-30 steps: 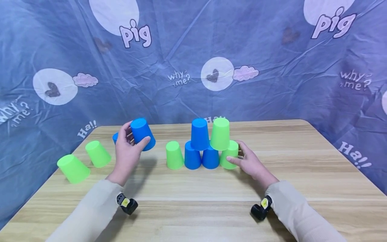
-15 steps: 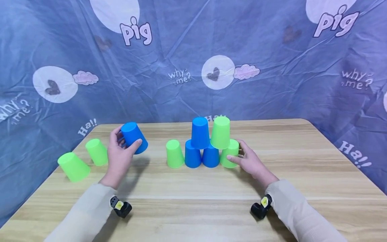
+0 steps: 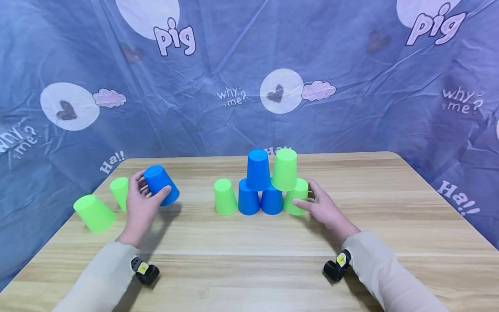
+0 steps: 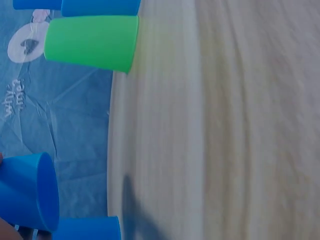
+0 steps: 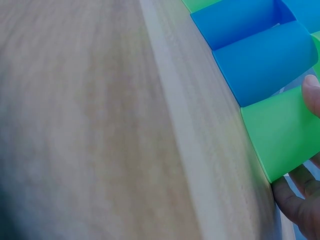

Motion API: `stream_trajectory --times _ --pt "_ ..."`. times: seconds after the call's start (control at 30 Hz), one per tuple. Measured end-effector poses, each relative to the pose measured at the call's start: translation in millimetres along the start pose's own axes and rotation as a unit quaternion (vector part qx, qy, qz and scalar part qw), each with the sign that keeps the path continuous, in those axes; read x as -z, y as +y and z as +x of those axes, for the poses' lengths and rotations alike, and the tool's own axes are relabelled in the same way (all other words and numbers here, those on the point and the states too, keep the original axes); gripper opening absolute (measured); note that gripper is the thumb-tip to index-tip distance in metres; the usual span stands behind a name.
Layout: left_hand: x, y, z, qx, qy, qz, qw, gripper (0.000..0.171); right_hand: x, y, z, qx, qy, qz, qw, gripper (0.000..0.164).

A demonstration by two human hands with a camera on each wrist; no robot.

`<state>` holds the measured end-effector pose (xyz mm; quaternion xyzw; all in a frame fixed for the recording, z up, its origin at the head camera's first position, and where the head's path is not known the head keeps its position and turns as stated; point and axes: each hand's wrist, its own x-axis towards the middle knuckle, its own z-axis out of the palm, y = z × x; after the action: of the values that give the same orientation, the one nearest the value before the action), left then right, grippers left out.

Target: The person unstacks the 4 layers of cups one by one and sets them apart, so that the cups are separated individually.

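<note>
My left hand [image 3: 142, 203] grips a blue cup [image 3: 160, 185] between thumb and fingers, upside down, tilted and raised off the table. The same held cup [image 4: 22, 192] shows its rim in the left wrist view, and another blue cup [image 4: 87, 228] there is hidden in the head view. At the bottom row's right end, my right hand [image 3: 321, 207] holds a green cup [image 3: 295, 201], thumb in front and fingers behind. Left of it stand two blue cups [image 3: 248, 201] and a green cup [image 3: 225, 197]. An upper blue cup [image 3: 258, 170] and an upper green cup [image 3: 285, 170] rest on that row.
Two green cups stand on the table's left side: a nearer green cup [image 3: 94, 213] and a farther green cup [image 3: 120, 193], partly covered by my left hand. A patterned blue cloth [image 3: 202, 86] hangs behind the wooden table [image 3: 249, 273].
My left hand has moved left and slightly down with the blue cup, now covering the blue cup behind it and part of a green one. My right hand stays put on its green cup.
</note>
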<state>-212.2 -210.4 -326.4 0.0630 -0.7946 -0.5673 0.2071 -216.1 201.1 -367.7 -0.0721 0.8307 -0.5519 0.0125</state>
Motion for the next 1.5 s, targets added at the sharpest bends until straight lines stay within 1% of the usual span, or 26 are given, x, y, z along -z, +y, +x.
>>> stream_trajectory --times 0.27,0.47,0.63,0.77,0.97,1.17,1.5 --pt "11.3 -6.5 -1.9 0.040 -0.008 0.039 0.9984 0.074 0 0 0 -0.002 -0.002 0.003 1.000 0.064" --pt "16.7 -10.9 -0.9 0.062 -0.013 0.066 0.9958 0.077 0 0 0 -0.002 -0.001 0.004 1.000 0.064" --pt "20.5 -15.8 -0.3 0.083 -0.032 0.091 0.9919 0.080 0 1 0 -0.001 -0.003 0.005 1.000 0.064" --pt "21.3 -18.5 -0.6 0.099 -0.037 0.098 0.9895 0.080 0 2 1 -0.002 -0.003 0.006 1.000 0.065" --pt "22.0 -20.5 -0.5 0.108 -0.037 0.100 0.9884 0.079 0 2 1 0.000 -0.003 0.004 1.000 0.065" --pt "22.8 -24.7 0.1 0.126 -0.041 0.102 0.9859 0.079 2 0 1 -0.004 -0.005 0.000 1.000 0.066" --pt "23.2 -29.9 1.6 0.133 -0.030 0.099 0.9857 0.078 1 1 1 -0.002 -0.004 -0.002 1.000 0.066"
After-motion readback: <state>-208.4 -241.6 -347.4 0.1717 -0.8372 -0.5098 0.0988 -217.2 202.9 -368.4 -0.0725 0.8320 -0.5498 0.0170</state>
